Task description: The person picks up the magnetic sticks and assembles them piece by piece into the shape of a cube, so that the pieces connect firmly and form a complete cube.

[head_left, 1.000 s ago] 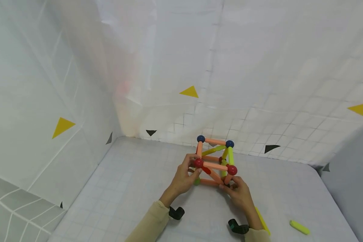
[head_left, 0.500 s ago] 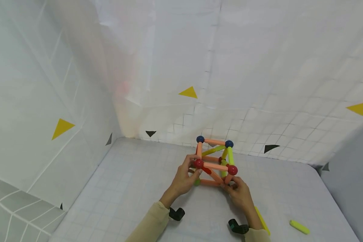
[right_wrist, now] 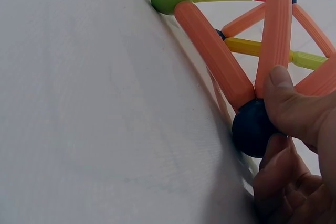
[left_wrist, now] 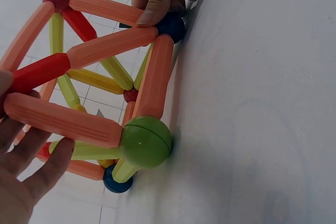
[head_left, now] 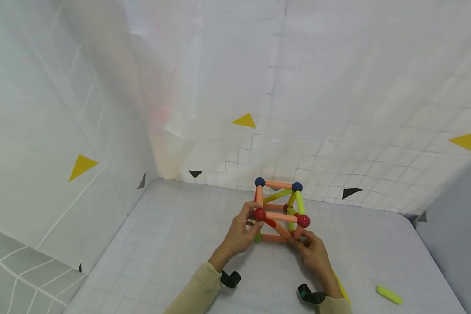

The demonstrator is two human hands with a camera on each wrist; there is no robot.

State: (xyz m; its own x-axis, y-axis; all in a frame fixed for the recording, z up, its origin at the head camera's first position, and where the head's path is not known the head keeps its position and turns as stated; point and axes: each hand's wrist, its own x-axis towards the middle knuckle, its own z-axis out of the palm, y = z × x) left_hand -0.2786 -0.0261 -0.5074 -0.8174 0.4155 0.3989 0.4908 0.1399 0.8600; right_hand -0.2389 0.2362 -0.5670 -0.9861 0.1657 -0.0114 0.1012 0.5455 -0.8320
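Both hands hold a cube-like frame of rods and balls (head_left: 279, 209) standing on the surface (head_left: 172, 244). Compared with the views a second ago, the frame has barely shifted: its near red balls sit slightly lower and nearer the hands, and both grips have stayed where they were, so the work reads as steadying or fine adjustment of the lower joints, not adding a part. The left hand (head_left: 240, 233) curls its fingers round the near left edge by the red ball (head_left: 260, 214), with the green ball (left_wrist: 146, 141) just below its fingertips, resting on the surface. The right hand (head_left: 313, 252) pinches the near lower right corner, thumb pressed on a dark blue ball (right_wrist: 253, 127) where orange rods meet. Count in the head view: two blue balls at the far top, two red at the near top, one green below; further joints are partly hidden, so the total cannot be told. Off the frame, one loose yellow-green rod (head_left: 388, 295) lies well to the right of the right hand, and one long yellow rod (head_left: 340, 285) just beside that wrist.
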